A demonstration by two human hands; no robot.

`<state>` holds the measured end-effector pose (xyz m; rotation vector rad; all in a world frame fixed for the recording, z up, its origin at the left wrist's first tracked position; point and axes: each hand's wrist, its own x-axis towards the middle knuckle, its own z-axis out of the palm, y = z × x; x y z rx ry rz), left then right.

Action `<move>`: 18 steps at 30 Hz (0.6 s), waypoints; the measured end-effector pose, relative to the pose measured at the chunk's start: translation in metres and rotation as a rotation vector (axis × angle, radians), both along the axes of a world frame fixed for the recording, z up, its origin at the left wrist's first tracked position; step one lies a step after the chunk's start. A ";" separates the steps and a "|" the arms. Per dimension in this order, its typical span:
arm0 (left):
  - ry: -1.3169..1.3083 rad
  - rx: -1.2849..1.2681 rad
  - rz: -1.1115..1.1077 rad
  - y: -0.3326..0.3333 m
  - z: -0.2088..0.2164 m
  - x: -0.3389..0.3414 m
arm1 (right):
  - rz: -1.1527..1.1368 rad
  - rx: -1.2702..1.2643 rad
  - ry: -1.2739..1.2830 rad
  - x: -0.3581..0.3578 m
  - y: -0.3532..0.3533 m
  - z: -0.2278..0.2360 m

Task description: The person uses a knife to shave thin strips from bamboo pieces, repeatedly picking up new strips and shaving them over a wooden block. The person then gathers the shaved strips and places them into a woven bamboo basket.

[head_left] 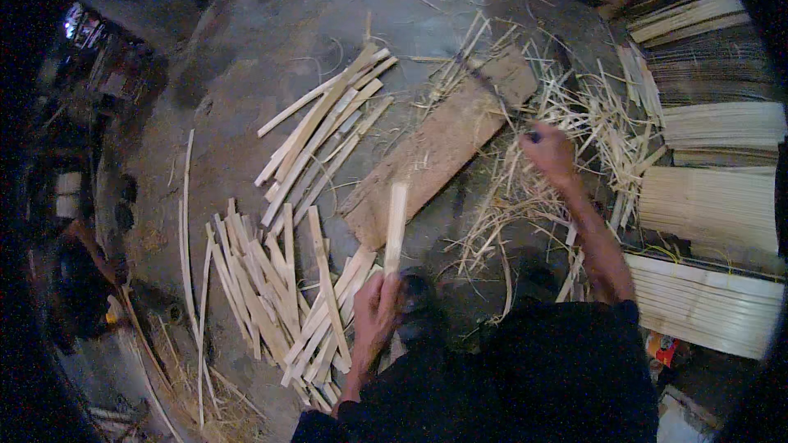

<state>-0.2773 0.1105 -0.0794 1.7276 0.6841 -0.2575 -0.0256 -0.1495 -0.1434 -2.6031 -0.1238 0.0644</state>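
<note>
My left hand [377,303] is closed round the lower end of a pale flat bamboo strip [397,217], which points away from me over the near end of a worn wooden plank [435,156]. To the right of the plank, my right hand [552,153] grips what looks like a knife [497,94]. Its thin dark blade slants up and left across the far part of the plank, blurred in outline. Split bamboo strips [263,279] lie in a loose heap left of my left hand.
More strips [328,123] lie in a bundle beyond the heap. Curly bamboo shavings [591,123] pile up along the plank's right side. Slatted bamboo panels [710,205] line the far right. Long thin strips [187,230] lie at left, near another person's arm [94,250].
</note>
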 end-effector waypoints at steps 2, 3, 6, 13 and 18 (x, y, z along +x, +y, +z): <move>0.047 -0.014 0.174 0.015 -0.024 -0.029 | -0.001 -0.108 -0.118 0.008 -0.039 -0.002; 0.062 0.131 0.143 0.024 -0.039 -0.041 | 0.024 -0.157 -0.050 0.000 -0.028 0.004; -0.026 0.524 0.054 0.057 -0.080 -0.057 | 0.118 -0.237 0.085 -0.047 0.031 0.012; 0.136 0.378 0.213 0.073 -0.077 -0.054 | 0.357 -0.192 -0.120 -0.071 0.028 0.009; -0.278 0.767 0.172 0.105 -0.078 -0.035 | 0.449 -0.163 -0.290 -0.079 0.028 0.014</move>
